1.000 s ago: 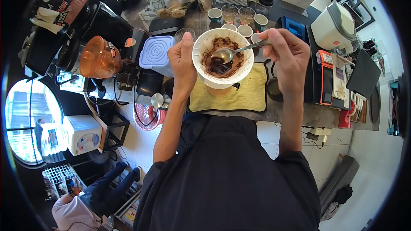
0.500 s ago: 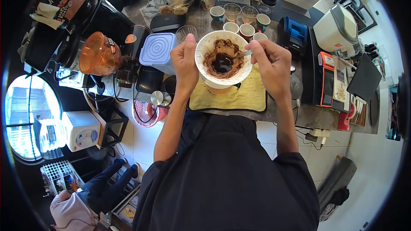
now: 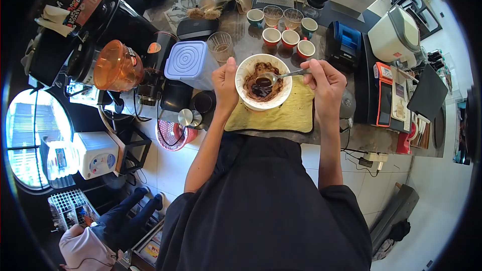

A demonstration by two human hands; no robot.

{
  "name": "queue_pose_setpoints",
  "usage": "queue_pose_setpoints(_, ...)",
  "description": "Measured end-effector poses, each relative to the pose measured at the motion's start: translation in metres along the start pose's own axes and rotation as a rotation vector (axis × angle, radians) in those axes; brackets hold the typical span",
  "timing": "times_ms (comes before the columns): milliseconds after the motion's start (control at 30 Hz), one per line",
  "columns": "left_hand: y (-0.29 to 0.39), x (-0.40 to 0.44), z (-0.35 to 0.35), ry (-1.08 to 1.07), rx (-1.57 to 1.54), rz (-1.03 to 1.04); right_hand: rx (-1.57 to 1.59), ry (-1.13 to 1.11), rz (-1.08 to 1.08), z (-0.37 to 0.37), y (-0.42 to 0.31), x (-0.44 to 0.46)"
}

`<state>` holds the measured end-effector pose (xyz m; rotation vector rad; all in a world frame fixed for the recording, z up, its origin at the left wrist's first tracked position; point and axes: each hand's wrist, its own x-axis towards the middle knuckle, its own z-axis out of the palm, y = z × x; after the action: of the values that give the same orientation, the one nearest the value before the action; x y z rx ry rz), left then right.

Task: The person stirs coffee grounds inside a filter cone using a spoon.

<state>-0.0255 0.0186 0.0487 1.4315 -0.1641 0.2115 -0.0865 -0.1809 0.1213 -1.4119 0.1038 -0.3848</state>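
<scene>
A coffee dripper point(image 3: 258, 107) lined with a pale pleated paper filter point(image 3: 286, 88) is held over a yellow cloth point(image 3: 296, 113). Dark wet coffee grounds point(image 3: 263, 92) lie at its bottom and cling to the walls. My left hand point(image 3: 225, 89) is closed on the dripper's left side, thumb up by the rim, other fingers mostly hidden. Pinched by its handle end in my right hand point(image 3: 327, 83) is a metal spoon point(image 3: 295, 73). The spoon's bowl sits inside the filter, holding dark liquid or grounds. What supports the dripper underneath is hidden.
Red cups point(image 3: 289, 39), teal cups point(image 3: 255, 17) and glasses point(image 3: 221, 46) stand beyond the dripper. A lidded lilac container point(image 3: 187, 61) and an orange hopper grinder point(image 3: 118, 62) are to the left. A card terminal point(image 3: 384, 100) lies right. Another person point(image 3: 95, 241) is at lower left.
The dripper now appears lower and smaller, farther from the camera, uncovering the red cups. The spoon has shifted left and up inside the filter, its bowl now visible. My right hand has moved down slightly.
</scene>
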Motion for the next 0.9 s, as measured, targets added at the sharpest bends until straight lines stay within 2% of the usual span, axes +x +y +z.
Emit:
queue_pose_setpoints(300,-0.019,-0.007,-0.003,-0.012,0.026,0.006,-0.379,0.007,-0.043,0.009,0.017,-0.006)
queue_pose_setpoints(500,-0.026,-0.01,-0.005,-0.006,0.02,-0.007,-0.473,-0.024,-0.003,0.004,0.048,-0.008)
queue_pose_setpoints(633,-0.031,-0.009,-0.011,-0.044,-0.005,-0.039,-0.38,-0.044,0.048,0.006,0.051,-0.014)
queue_pose_setpoints(800,-0.029,-0.008,-0.011,-0.052,-0.018,-0.051,-0.119,0.008,0.098,0.007,0.056,-0.014)
queue_pose_setpoints(900,-0.033,-0.008,-0.013,-0.053,-0.031,-0.054,-0.137,0.01,0.073,0.007,0.041,-0.017)
